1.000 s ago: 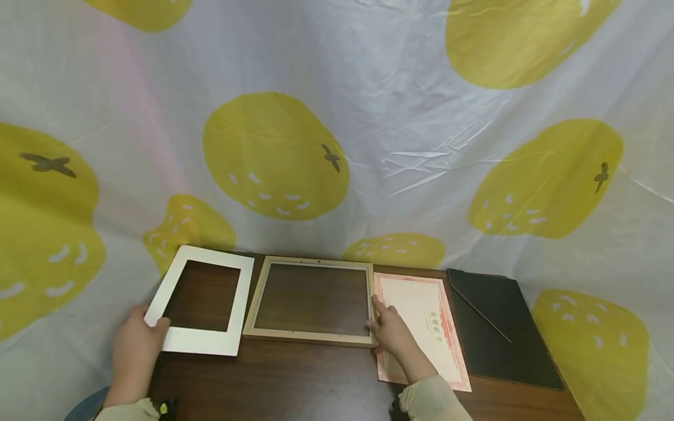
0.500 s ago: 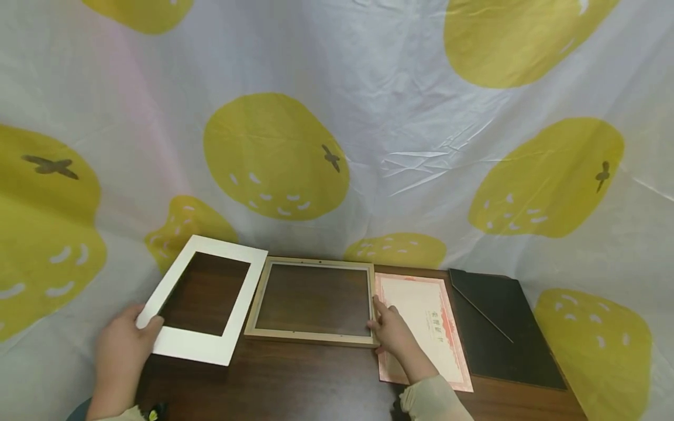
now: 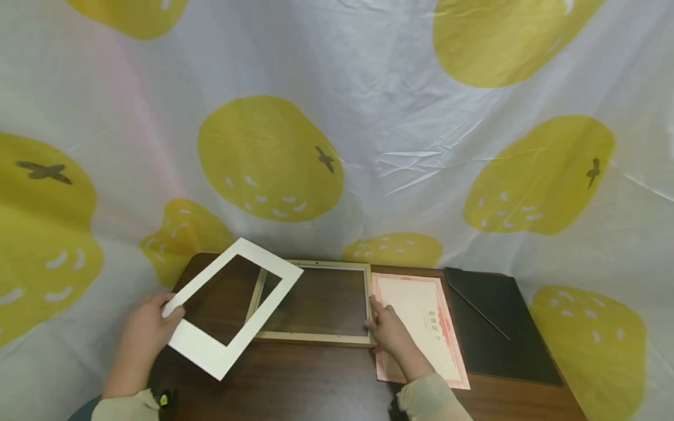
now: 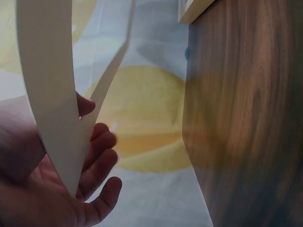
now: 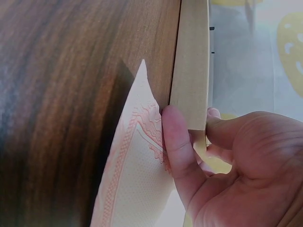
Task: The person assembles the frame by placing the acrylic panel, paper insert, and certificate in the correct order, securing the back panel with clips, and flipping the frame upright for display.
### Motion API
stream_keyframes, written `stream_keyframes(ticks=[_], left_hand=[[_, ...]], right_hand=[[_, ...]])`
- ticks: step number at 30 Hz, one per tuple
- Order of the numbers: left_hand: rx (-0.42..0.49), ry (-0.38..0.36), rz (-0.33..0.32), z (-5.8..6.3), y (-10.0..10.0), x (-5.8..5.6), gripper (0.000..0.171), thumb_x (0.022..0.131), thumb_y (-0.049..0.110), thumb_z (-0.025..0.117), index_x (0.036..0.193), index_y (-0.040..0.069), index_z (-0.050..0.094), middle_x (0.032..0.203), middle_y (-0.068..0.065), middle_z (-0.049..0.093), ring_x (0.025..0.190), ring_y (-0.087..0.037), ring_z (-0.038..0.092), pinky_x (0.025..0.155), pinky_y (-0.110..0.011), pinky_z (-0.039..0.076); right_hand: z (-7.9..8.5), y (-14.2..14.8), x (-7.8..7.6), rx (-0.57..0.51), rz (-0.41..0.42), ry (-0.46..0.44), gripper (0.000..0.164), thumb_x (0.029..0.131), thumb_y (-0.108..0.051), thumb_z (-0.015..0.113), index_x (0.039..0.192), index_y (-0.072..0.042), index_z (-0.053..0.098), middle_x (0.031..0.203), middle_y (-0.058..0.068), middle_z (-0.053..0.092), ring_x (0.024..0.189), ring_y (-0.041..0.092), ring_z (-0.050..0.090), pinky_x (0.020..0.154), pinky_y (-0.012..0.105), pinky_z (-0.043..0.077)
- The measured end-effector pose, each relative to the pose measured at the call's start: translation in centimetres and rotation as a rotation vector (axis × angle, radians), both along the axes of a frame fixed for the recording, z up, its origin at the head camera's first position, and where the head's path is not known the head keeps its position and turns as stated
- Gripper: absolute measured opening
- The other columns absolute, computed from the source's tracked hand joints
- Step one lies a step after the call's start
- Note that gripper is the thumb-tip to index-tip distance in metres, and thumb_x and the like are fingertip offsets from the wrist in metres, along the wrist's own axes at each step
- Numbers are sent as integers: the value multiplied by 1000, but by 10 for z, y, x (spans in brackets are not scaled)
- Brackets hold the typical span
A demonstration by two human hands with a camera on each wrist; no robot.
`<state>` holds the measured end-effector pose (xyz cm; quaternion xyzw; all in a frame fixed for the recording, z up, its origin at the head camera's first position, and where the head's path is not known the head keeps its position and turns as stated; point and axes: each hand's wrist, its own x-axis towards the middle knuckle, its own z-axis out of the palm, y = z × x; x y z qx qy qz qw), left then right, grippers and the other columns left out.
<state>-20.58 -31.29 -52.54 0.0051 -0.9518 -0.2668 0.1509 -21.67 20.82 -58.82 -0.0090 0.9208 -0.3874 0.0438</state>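
Note:
My left hand (image 3: 144, 333) pinches the lower-left corner of a white picture mat (image 3: 200, 348), thumb on top. Tilted and turned askew, the mat overlaps the left part of a light wooden picture frame (image 3: 321, 337) in the head view. Seen from the left wrist, the mat (image 4: 47, 94) stands nearly edge-on, with fingers curled behind it. On the frame's right side rail, near the front corner, my right hand (image 3: 392, 339) keeps a grip; the right wrist view has thumb and fingers about the rail (image 5: 189, 71). Beneath that hand lies a pink-bordered certificate (image 3: 411, 310).
A black backing board (image 3: 500, 327) with a thin rod-like strip (image 3: 479, 313) across it lies at the far right. The dark wooden table (image 3: 295, 380) meets a lemon-patterned curtain (image 3: 400, 193) at its back edge.
The left hand has brought the mat up and to the right, turning it clockwise in the head view, so it now overlaps the frame. The right hand and the frame have stayed put.

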Motion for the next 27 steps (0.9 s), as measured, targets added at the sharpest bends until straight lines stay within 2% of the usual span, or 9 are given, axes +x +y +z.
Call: stream_keyframes(ticks=[4, 7, 10, 14, 19, 27], left_hand=[[-48, 85, -65, -4, 9, -12, 39, 96, 13, 78, 123, -15, 72, 85, -25, 66, 91, -44, 59, 84, -58, 46], [-88, 104, -86, -6, 16, -20, 38, 95, 14, 79, 122, -12, 74, 79, -17, 64, 88, -41, 58, 77, -55, 43], [-128, 81, -102, -7, 22, -26, 39, 97, 18, 78, 126, -8, 75, 87, -17, 64, 87, -41, 61, 70, -52, 41], [-153, 63, -160, -8, 30, -33, 40, 97, 15, 77, 128, -9, 73, 91, -17, 62, 81, -36, 61, 69, -50, 43], [-168, 64, -245, -6, 41, -47, 38, 95, 8, 79, 128, -9, 72, 90, -16, 58, 75, -25, 51, 70, -44, 46], [-258, 67, -302, 4, 64, -75, 39, 93, 9, 82, 129, -3, 75, 96, -15, 61, 87, -34, 59, 74, -52, 51]], right_hand=[[1, 0, 0, 1, -7, -3, 72, 108, -14, 69, 170, -6, 34, 110, 24, 57, 49, 19, 66, 52, 30, 58], [1, -1, 0, -4, -14, -3, 72, 108, -14, 69, 170, -6, 35, 110, 24, 56, 51, 19, 65, 51, 30, 58], [0, -1, 1, -12, -14, 2, 71, 108, -14, 68, 170, -6, 35, 110, 24, 56, 52, 19, 64, 49, 31, 57], [-3, -3, 2, -19, -8, 5, 71, 108, -13, 69, 170, -5, 35, 109, 25, 55, 54, 20, 62, 46, 31, 57], [-3, -5, 2, 8, -4, 6, 71, 108, -14, 69, 170, -6, 35, 111, 26, 56, 54, 20, 62, 46, 30, 56], [5, -5, 2, 18, -10, 1, 71, 109, -14, 67, 170, -6, 34, 112, 26, 56, 50, 20, 65, 49, 30, 56]])
